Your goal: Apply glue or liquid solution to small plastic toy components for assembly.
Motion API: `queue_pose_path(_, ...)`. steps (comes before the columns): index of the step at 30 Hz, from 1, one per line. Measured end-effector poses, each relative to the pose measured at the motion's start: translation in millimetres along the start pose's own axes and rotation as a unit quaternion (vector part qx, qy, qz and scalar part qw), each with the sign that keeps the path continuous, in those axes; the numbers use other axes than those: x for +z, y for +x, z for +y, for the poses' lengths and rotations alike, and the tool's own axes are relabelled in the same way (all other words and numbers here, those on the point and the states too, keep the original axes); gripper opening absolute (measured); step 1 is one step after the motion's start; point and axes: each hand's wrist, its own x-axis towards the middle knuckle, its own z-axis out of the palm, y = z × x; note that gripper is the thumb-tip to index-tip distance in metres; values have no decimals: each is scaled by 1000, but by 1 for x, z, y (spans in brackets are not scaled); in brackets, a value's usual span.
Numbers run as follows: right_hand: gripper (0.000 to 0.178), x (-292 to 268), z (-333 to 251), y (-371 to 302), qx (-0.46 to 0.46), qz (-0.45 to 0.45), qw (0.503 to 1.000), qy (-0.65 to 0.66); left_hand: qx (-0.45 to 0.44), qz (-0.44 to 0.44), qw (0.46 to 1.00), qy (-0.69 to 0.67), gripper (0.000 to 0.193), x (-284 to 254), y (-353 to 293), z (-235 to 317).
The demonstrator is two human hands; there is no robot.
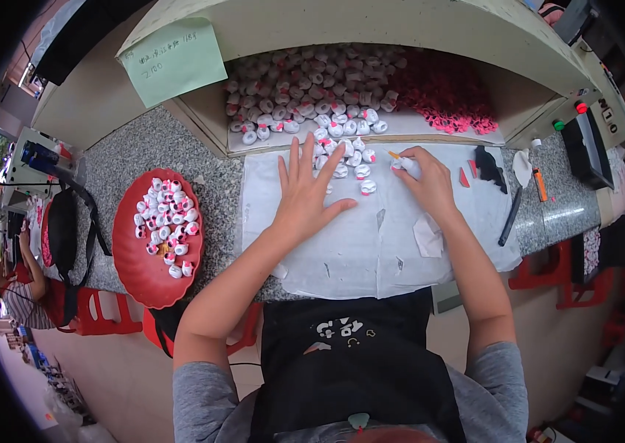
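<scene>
My left hand (305, 193) is spread flat over the white sheet (335, 258), its fingertips beside a cluster of small white rounded pieces with pink patches (353, 159). Nothing shows in its grasp. My right hand (430, 184) is closed around a small white bottle-like thing (409, 168) with a thin orange tip pointing left toward the cluster. One loose white piece (368, 186) lies between the two hands, nearest me. Fingers cover part of the white thing, so its full shape is hidden.
A wide cubby (357, 139) at the back holds heaped white pieces (290, 88) and bright pink parts (453, 111). On the left stands a red scalloped tray (132, 258) of white-and-pink pieces. A black pen (510, 215), orange cutter (540, 184) and crumpled tissue (428, 236) lie right.
</scene>
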Motion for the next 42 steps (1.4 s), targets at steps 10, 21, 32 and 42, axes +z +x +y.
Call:
queue_pose_path(10,18,-2,-87,-73,139,-67,756,636,204,211,918,-265,39,-11,-41,51)
queue_pose_path(21,23,21,-92,-91,168,-2,745,646,145,138,901,-384,32,-14,-47,38)
queue_pose_path(32,31,-12,-83,-82,42,67,834,546,-131,11,476,-869,32,-6,-42,43)
queue_pose_path(42,27,-16,-76,-68,-11,205,719,664,-109,108,635,-757,33,8,-44,32)
